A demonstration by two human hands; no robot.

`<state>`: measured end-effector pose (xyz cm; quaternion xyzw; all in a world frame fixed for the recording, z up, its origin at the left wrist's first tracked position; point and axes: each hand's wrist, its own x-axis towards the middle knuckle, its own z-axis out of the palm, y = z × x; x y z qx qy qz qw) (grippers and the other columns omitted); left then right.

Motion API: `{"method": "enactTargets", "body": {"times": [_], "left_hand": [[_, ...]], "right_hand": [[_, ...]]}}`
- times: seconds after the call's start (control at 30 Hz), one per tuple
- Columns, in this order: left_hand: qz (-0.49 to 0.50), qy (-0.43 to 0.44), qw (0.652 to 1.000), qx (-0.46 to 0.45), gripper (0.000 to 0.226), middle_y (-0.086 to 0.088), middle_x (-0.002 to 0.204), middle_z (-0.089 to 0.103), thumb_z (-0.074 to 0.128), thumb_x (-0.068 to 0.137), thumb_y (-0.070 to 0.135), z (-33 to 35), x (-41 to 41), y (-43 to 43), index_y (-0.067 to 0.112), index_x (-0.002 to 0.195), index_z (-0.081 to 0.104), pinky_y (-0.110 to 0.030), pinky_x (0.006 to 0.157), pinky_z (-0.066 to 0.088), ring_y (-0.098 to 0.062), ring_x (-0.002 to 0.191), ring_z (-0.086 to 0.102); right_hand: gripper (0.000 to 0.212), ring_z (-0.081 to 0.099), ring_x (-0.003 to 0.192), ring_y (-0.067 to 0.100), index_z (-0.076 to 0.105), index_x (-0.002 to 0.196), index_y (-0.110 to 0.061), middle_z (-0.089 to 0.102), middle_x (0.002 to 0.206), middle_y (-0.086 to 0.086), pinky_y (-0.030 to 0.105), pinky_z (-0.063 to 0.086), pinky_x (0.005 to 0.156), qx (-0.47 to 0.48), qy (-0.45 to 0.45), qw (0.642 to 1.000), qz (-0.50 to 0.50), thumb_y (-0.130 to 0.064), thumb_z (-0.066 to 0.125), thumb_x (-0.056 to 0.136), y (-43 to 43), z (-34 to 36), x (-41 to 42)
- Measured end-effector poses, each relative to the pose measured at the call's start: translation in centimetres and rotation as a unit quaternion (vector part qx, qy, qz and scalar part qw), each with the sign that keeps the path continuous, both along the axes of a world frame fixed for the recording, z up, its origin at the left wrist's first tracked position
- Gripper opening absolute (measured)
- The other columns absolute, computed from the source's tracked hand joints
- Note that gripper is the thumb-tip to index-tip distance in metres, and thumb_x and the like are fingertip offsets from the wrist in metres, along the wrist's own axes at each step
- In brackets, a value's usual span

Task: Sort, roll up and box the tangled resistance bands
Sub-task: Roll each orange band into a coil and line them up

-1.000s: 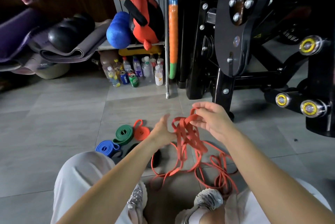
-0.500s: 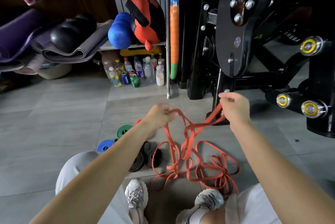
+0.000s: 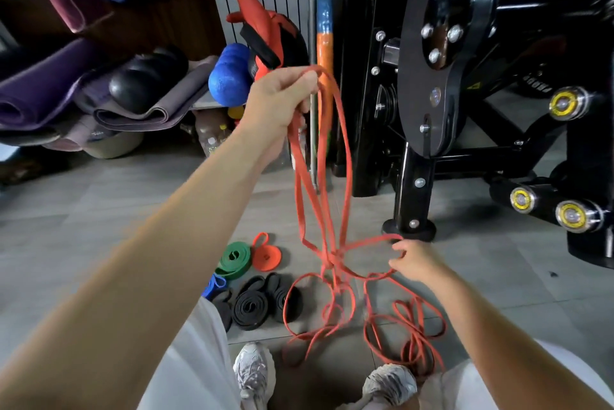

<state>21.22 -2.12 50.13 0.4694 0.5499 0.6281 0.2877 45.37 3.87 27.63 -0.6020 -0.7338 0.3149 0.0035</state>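
Tiles (image 3: 99,210) of grey floor hold rolled bands (image 3: 249,308) beside black machine (image 3: 432,77)

The left hand (image 3: 282,95) has lifted the orange band (image 3: 332,177) high; the right hand (image 3: 413,263) dropped to its knot

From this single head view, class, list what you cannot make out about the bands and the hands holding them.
All in the head view:
Orange tangle: strands cross at the knot, so the band count is unclear.
Left hand: its back hides the grip and how many strands it holds.
Blue band: mostly behind the left forearm and trouser leg.
Bottles: partly behind the left wrist, labels too small.
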Motion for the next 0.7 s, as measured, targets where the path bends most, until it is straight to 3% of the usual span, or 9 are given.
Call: {"method": "enactTargets", "body": {"times": [0.1,0.2,0.27,0.33,0.43,0.5,0.57,0.63,0.7], "left_hand": [[-0.05,0.124,0.989,-0.056,0.009,-0.008,0.077,0.059,0.064,0.084,0.025,1.6,0.2,0.3,0.028,0.08,0.072,-0.026,0.053,0.043,-0.013,0.059,0.048],[-0.089,0.196,0.971,-0.103,0.013,-0.004,0.071,0.061,0.063,0.088,0.018,1.3,0.9,0.1,0.028,0.082,0.07,-0.021,0.048,0.037,-0.01,0.056,0.047],[-0.114,0.205,0.964,-0.126,0.013,0.005,0.064,0.061,0.063,0.088,0.016,0.5,1.0,-0.4,0.026,0.083,0.069,-0.018,0.045,0.036,-0.005,0.05,0.047],[-0.121,0.253,0.949,-0.145,0.012,0.012,0.057,0.06,0.063,0.087,0.013,-0.6,0.6,-0.9,0.023,0.084,0.069,-0.015,0.044,0.037,0.002,0.047,0.047],[-0.064,0.277,0.945,-0.16,0.012,0.007,0.066,0.062,0.069,0.083,0.015,-2.8,-0.7,-2.0,0.022,0.084,0.059,-0.016,0.049,0.044,0.0,0.051,0.051],[-0.049,0.305,0.928,-0.207,0.02,0.004,0.067,0.06,0.071,0.081,0.016,-5.5,-1.5,-3.1,0.023,0.076,0.052,-0.024,0.054,0.048,-0.006,0.054,0.055],[-0.056,0.328,0.899,-0.285,0.013,-0.001,0.068,0.059,0.065,0.083,0.015,-9.7,-2.2,-4.5,0.017,0.075,0.055,-0.032,0.06,0.049,-0.016,0.062,0.057],[-0.059,0.287,0.891,-0.345,0.006,-0.01,0.076,0.065,0.06,0.085,0.014,-14.2,-2.5,-6.4,0.009,0.083,0.059,-0.037,0.07,0.052,-0.021,0.07,0.06],[-0.075,0.261,0.88,-0.388,0.009,-0.003,0.07,0.061,0.061,0.086,0.012,-18.2,-2.8,-8.6,0.014,0.078,0.058,-0.031,0.068,0.05,-0.016,0.065,0.056]], "right_hand": [[0.084,0.045,0.127,0.027,0.036,0.143,-0.019,0.041,0.142,0.014,0.032,0.036,0.102,0.017,0.086,0.996,-0.013,-0.041,0.076,0.073,-0.3,2.8,-2.1],[0.101,0.033,0.137,0.019,0.018,0.149,-0.027,0.03,0.15,0.003,0.036,0.03,0.111,0.014,0.3,0.954,-0.01,-0.038,0.081,0.07,-1.0,7.7,-5.4],[0.091,0.039,0.13,0.008,0.024,0.146,-0.03,0.041,0.142,-0.005,0.029,0.032,0.108,-0.008,0.429,0.903,0.03,-0.026,0.079,0.074,-1.9,10.7,-7.4],[0.052,0.056,0.104,0.005,0.051,0.123,-0.03,0.06,0.113,-0.007,0.026,0.042,0.094,-0.028,0.5,0.862,0.077,-0.014,0.074,0.079,-2.4,12.9,-8.7],[0.002,0.054,0.064,0.012,0.064,0.089,-0.015,0.058,0.068,-0.003,0.037,0.044,0.072,-0.037,0.528,0.846,0.061,-0.014,0.062,0.089,-2.8,15.0,-9.3],[0.013,0.043,0.048,0.003,0.065,0.083,-0.012,0.05,0.054,-0.011,0.035,0.043,0.067,-0.033,0.543,0.838,0.043,-0.015,0.057,0.092,-2.4,15.5,-9.3],[0.019,0.036,0.048,0.005,0.067,0.078,-0.015,0.044,0.061,-0.004,0.035,0.041,0.072,-0.049,0.581,0.812,0.041,-0.017,0.055,0.093,-2.2,15.9,-9.2],[0.028,0.035,0.05,0.006,0.069,0.072,-0.019,0.041,0.064,-0.002,0.032,0.039,0.072,-0.086,0.636,0.766,0.032,-0.023,0.054,0.094,-1.9,16.5,-9.0],[0.034,0.037,0.05,0.006,0.067,0.064,-0.023,0.042,0.058,-0.007,0.029,0.043,0.069,-0.129,0.692,0.71,0.001,-0.031,0.053,0.093,-1.2,17.0,-8.2]]}}
